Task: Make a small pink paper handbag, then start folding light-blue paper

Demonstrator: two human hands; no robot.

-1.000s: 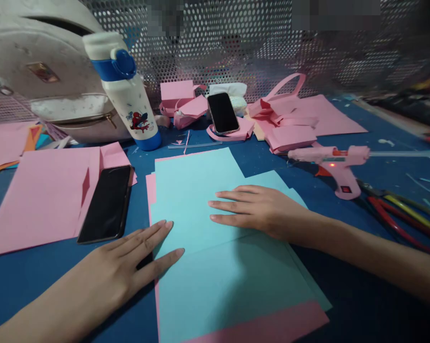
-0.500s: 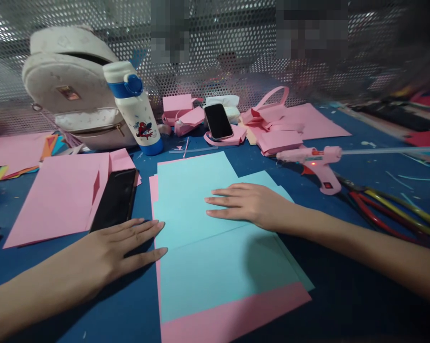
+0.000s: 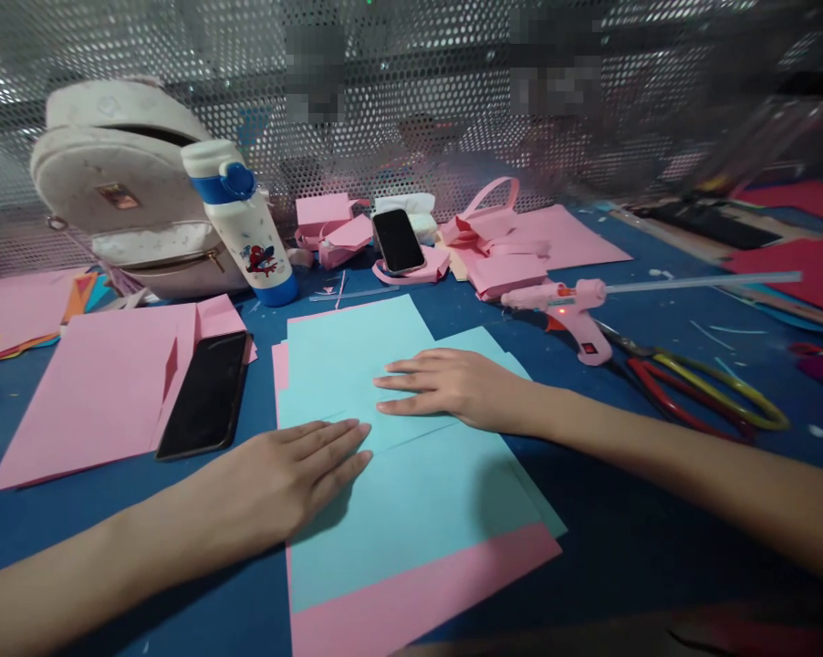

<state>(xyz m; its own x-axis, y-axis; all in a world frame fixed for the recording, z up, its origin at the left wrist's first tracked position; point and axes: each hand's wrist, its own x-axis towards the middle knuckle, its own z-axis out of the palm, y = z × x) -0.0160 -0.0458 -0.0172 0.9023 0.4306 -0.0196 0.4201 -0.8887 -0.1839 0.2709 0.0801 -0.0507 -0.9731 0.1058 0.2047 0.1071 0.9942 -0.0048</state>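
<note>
Light blue paper sheets [image 3: 411, 520] lie overlapping in front of me, on top of pink paper [image 3: 425, 598] that shows along the near and left edges. My left hand [image 3: 295, 470] rests on the blue paper's left side, its fingers stretched out and pointing right. Flat on the upper middle of the blue sheets is my right hand [image 3: 459, 388], fingers extended to the left with small gaps. Neither hand grips anything. A crease or sheet edge runs across the blue paper between the two hands, partly covered by them.
On the left are a black phone [image 3: 204, 397] and folded pink paper [image 3: 103, 392]. Behind stand a bottle [image 3: 244, 228] and a backpack [image 3: 124, 192]. Another phone [image 3: 399, 241] leans among pink paper pieces. A pink glue gun [image 3: 566, 310] and red-and-yellow-handled scissors [image 3: 699, 388] lie right.
My left hand has slid right, from the paper's left edge further onto the blue sheets. My right hand stays on the paper. The whole view has shifted slightly.
</note>
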